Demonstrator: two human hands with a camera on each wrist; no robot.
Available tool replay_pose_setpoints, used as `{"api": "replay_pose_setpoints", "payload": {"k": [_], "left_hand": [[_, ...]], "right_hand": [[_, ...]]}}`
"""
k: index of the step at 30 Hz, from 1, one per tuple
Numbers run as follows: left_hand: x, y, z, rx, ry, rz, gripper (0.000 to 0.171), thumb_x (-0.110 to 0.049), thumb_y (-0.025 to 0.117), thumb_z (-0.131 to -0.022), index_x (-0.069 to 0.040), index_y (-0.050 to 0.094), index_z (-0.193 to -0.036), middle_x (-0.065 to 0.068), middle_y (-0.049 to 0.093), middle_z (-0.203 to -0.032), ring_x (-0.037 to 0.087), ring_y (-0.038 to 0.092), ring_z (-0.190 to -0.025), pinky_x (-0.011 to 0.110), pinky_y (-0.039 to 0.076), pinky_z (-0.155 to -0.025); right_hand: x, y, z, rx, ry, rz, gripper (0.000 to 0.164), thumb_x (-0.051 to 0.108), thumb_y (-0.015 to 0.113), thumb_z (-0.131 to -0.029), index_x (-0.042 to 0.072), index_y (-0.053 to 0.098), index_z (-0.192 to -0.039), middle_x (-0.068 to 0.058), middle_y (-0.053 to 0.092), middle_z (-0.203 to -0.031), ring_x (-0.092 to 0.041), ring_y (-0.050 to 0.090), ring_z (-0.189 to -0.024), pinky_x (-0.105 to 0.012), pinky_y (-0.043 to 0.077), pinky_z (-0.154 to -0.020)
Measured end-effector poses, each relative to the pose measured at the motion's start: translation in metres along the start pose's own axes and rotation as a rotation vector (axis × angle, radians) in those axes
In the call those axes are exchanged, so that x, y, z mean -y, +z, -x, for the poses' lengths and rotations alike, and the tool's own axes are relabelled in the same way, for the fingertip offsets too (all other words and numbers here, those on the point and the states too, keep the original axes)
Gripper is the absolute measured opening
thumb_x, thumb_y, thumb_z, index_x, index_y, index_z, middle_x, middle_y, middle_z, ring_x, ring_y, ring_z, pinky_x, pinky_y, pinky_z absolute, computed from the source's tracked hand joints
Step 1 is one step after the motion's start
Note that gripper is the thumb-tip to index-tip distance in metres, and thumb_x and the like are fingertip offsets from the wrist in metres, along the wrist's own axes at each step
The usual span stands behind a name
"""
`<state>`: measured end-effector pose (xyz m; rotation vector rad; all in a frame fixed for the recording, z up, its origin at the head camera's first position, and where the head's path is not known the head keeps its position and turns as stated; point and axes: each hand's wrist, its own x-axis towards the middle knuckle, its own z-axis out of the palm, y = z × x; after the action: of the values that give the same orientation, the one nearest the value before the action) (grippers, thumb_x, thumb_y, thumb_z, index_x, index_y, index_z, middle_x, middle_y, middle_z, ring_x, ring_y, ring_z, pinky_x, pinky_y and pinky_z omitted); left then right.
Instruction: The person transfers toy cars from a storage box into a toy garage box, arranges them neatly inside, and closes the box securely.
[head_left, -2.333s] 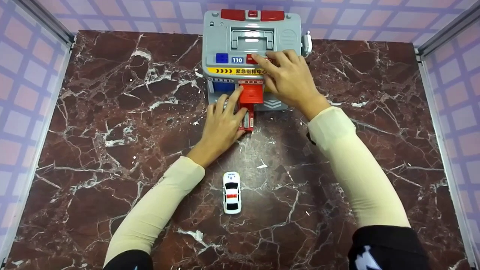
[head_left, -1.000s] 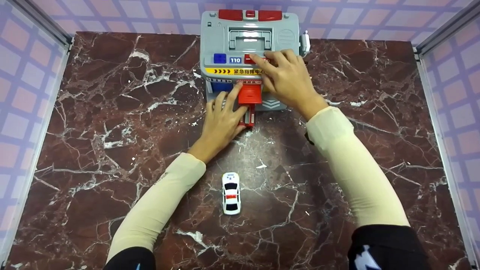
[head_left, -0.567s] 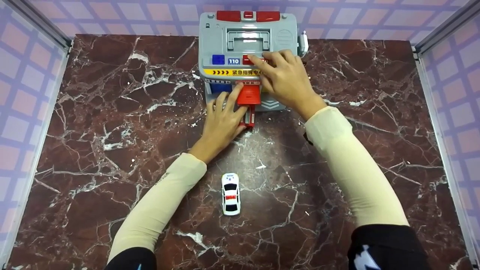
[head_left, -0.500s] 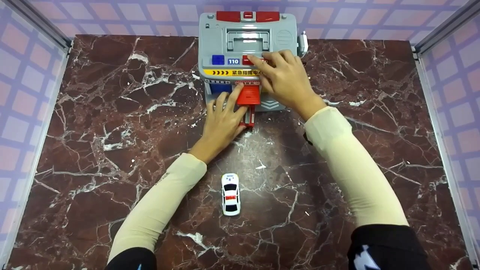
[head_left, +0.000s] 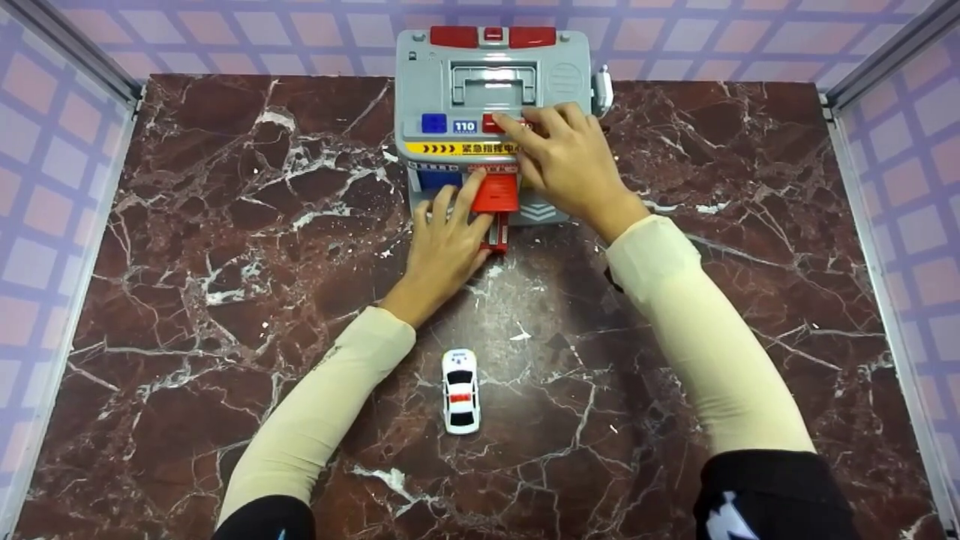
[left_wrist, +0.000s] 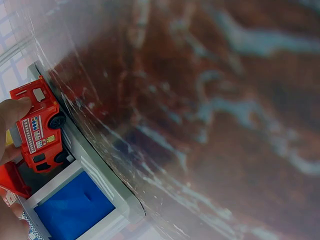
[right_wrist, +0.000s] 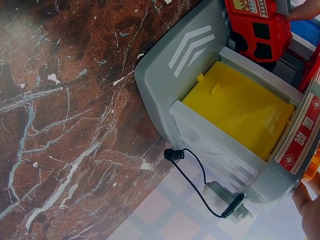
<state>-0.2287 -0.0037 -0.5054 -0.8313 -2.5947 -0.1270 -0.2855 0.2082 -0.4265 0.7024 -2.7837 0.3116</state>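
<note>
A grey toy rescue station (head_left: 420, 82) stands at the back of the table, its raised red garage door (head_left: 496, 193) above a red toy fire truck (head_left: 499, 238). The truck is partly inside the bay, its front inward in the left wrist view. My left hand (head_left: 442, 247) pinches the truck (left_wrist: 37, 127) near its rear end, while another fingertip reaches the edge of the raised door. My right hand (head_left: 574, 161) lies over the station's front right, its index fingertip on the red button (head_left: 491, 122). A white toy police car (head_left: 460, 391) sits nearer me.
Beside the truck's bay are a blue door (left_wrist: 75, 205) and a yellow door (right_wrist: 240, 107), both down. A white handset (head_left: 603, 90) hangs on the station's right side, with a black cord (right_wrist: 192, 185). Patterned walls (head_left: 300, 37) border the marble-look table (head_left: 225, 300).
The fire truck has moved slightly farther into the bay with my left hand. My right index finger stays on the red button. The whole head view has shifted a little.
</note>
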Motion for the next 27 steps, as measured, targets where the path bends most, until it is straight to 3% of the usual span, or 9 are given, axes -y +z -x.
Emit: {"api": "replay_pose_setpoints", "payload": {"k": [10,20,27], "left_hand": [[-0.0013,0.0015,-0.0005,-0.024,-0.009,-0.009,0.045,-0.038,0.079,-0.082,-0.015,0.066,-0.118,0.009,0.033,-0.158,0.033,0.038,-0.126,0.051,0.036,-0.096],[-0.0017,0.0064,-0.0021,-0.108,-0.004,-0.033,0.038,-0.026,0.076,-0.082,-0.013,0.066,-0.116,0.009,0.039,-0.154,0.035,0.042,-0.124,0.050,0.039,-0.091],[-0.0028,0.0071,-0.0036,-0.101,-0.009,-0.028,0.040,-0.025,0.075,-0.083,-0.014,0.066,-0.120,0.010,0.039,-0.153,0.034,0.041,-0.124,0.051,0.039,-0.092]], "right_hand": [[0.0008,0.0000,-0.0001,0.005,0.004,0.002,0.048,0.032,0.042,-0.102,0.033,0.047,-0.150,-0.013,0.055,-0.142,-0.037,0.049,-0.121,-0.053,0.043,-0.095],[0.0004,0.0018,0.0002,-0.014,0.002,0.008,0.048,0.033,0.042,-0.102,0.033,0.048,-0.149,-0.012,0.056,-0.140,-0.036,0.049,-0.122,-0.052,0.043,-0.094],[0.0013,0.0018,0.0002,-0.021,0.006,0.008,0.047,0.033,0.042,-0.102,0.033,0.049,-0.148,-0.012,0.056,-0.141,-0.036,0.050,-0.120,-0.051,0.043,-0.091]]}}
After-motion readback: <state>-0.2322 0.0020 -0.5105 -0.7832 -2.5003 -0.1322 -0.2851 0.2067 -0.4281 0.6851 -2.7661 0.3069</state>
